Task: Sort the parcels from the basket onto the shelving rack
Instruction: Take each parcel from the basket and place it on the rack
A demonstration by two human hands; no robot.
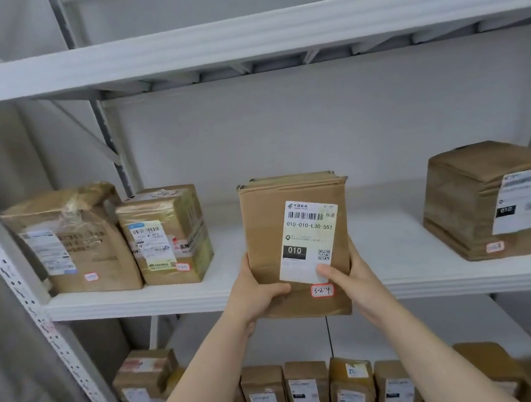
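I hold a brown cardboard parcel (267, 233) upright in front of the middle shelf (427, 277) of the white shelving rack. It carries a white shipping label reading 010-010-L30-551 and a small red-edged sticker marked 3-2-4. My left hand (255, 294) grips its lower left edge. My right hand (351, 278) grips its lower right edge, thumb on the label. The parcel's bottom hangs below the shelf's front lip. The basket is out of view.
On the middle shelf stand two taped parcels (76, 241) (167, 236) at the left and a brown box (488, 202) at the right, with a gap between them. The lower shelf holds a row of several small parcels (308, 388). The upper shelf (242, 44) spans overhead.
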